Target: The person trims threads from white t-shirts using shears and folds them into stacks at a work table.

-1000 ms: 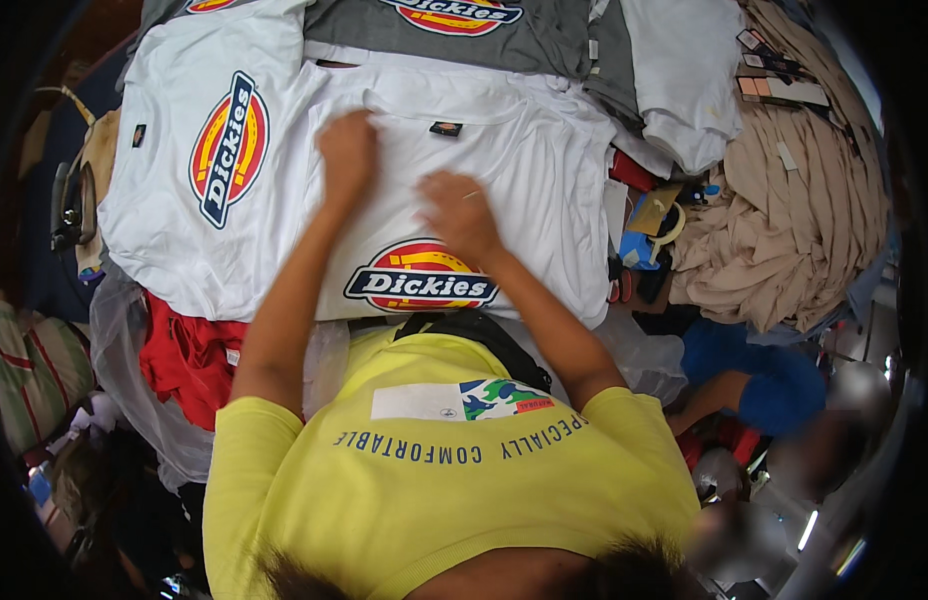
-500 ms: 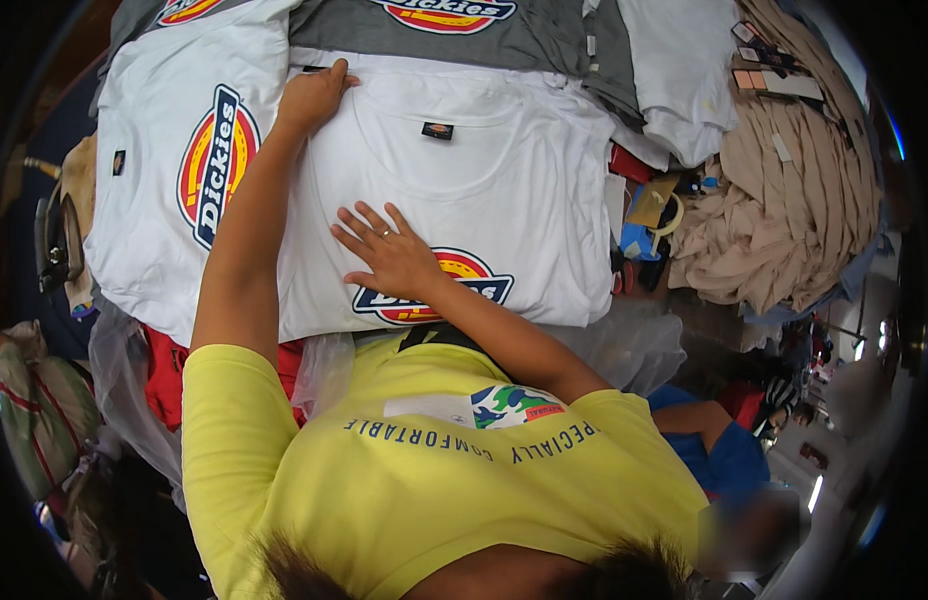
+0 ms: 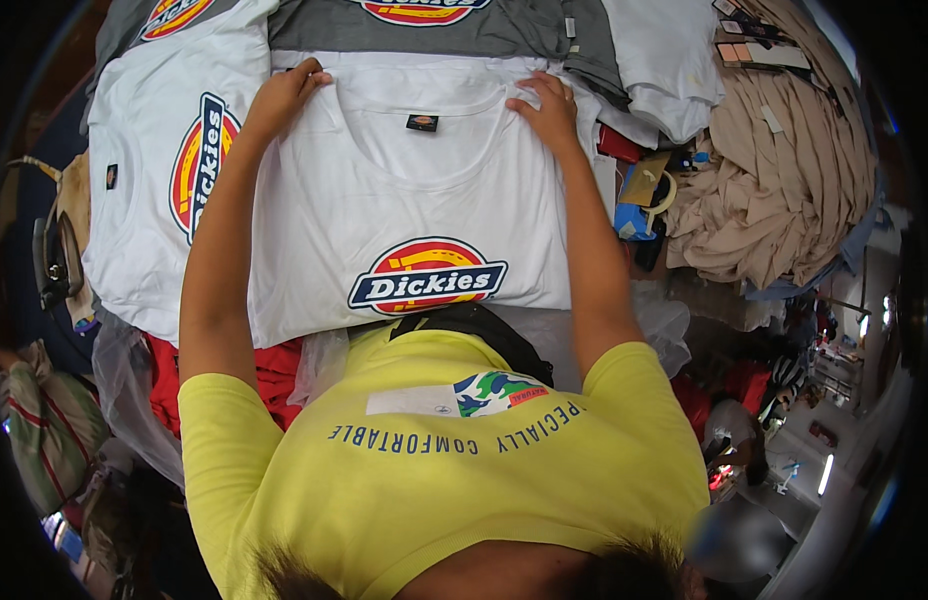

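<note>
A white T-shirt [image 3: 424, 205] lies spread face up in front of me, with a dark label inside its neck and a red, yellow and blue emblem low on the front. At its far left shoulder my left hand [image 3: 287, 97] is closed, fingertips pinching the cloth. My right hand [image 3: 549, 108] grips the far right shoulder, thumb on the fabric beside the neckline. The two hands are level, about a shirt's shoulder width apart. More white cloth shows beneath the far edge of this shirt.
Left of it lies another white T-shirt [image 3: 134, 240] with the same emblem. Grey shirts [image 3: 524, 38] run along the far side. At right are a heap of beige garments [image 3: 784, 190] and a roll of tape [image 3: 669, 192]. Clear plastic [image 3: 134, 375] and red cloth [image 3: 274, 375] lie near me.
My right hand has left the shirt's front, where it lay flat, and gone to the far right shoulder to grip it. My left hand stays at the left shoulder. The emblem is now uncovered.
</note>
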Action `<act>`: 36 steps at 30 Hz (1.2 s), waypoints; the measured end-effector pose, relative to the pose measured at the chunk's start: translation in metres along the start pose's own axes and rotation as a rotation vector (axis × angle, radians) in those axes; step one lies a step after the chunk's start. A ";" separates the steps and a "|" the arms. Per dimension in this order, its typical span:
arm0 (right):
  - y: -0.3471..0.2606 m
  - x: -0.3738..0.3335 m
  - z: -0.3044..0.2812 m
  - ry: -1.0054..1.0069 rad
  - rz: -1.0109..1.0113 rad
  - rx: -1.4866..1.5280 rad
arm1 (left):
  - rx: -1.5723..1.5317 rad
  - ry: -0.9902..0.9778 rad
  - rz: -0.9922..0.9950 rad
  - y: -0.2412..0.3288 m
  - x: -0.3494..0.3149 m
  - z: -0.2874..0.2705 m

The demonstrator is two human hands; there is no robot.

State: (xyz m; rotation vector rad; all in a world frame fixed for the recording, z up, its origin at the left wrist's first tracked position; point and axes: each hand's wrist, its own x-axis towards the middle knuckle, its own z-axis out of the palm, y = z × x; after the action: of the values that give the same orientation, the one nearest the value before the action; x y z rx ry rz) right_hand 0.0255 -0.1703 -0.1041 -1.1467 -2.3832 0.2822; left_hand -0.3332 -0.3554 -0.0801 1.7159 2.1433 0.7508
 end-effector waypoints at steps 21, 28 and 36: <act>0.010 -0.065 -0.063 -0.013 0.145 0.263 | 0.193 0.414 -0.100 0.008 -0.085 -0.002; 0.033 -0.275 -0.141 -0.327 0.626 0.277 | 0.243 0.436 -0.458 0.056 -0.283 0.002; 0.003 -0.321 -0.123 -0.374 1.079 0.813 | 0.066 0.280 -0.887 0.072 -0.357 0.015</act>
State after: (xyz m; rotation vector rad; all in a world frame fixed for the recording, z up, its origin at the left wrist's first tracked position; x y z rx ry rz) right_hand 0.2613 -0.4212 -0.1040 -1.8652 -1.3305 1.7200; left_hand -0.1792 -0.6857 -0.0853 0.5359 2.7660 0.6618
